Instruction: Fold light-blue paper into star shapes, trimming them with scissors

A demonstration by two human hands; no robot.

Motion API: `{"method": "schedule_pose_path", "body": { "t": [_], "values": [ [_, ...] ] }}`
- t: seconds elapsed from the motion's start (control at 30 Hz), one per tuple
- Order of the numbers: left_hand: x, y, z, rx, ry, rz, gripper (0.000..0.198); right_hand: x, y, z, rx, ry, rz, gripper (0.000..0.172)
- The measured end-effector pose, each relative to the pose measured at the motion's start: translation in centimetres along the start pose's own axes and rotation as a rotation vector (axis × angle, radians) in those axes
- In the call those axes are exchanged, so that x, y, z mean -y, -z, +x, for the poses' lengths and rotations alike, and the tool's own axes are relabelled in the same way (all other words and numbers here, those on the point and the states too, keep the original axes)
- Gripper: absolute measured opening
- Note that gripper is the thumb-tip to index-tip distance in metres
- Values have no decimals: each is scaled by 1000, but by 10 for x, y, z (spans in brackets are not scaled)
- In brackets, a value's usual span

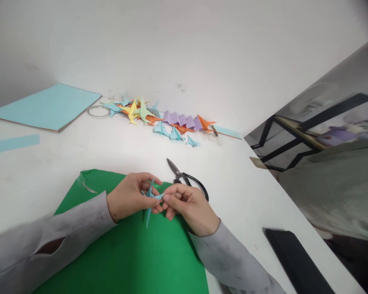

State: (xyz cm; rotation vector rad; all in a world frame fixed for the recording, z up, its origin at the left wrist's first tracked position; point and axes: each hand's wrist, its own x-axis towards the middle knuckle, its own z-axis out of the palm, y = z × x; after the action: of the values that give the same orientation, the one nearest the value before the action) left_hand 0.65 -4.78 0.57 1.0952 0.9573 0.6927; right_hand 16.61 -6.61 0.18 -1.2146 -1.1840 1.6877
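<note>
A light-blue folded paper crane is held between both hands above a green sheet. My left hand grips its body with thumb and fingers. My right hand pinches the crane's pointed tip at its right side. The crane's long wings stick out above and below my left fingers. Black-handled scissors lie just behind my right hand, blades pointing away, partly hidden by it.
Folded cranes in several colours and a purple pleated strip lie along the wall. Blue sheets, a tape roll and a blue strip are at the left. A black flat object lies at the right.
</note>
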Motion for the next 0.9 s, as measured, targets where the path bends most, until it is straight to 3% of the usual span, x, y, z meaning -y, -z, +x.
{"method": "schedule_pose_path", "body": {
  "t": [0.47, 0.8, 0.9],
  "values": [
    [-2, 0, -4, 34, -55, 117, 39, 5, -2, -2, 41, -117, -74, 20],
    [0, 1, -2, 77, -65, 39, 34, 0, 2, 0, 39, -46, 0, 24],
    [-2, 2, -2, 42, -41, 11, 32, -2, 4, 1, 39, -52, 81, 27]
  ]
}}
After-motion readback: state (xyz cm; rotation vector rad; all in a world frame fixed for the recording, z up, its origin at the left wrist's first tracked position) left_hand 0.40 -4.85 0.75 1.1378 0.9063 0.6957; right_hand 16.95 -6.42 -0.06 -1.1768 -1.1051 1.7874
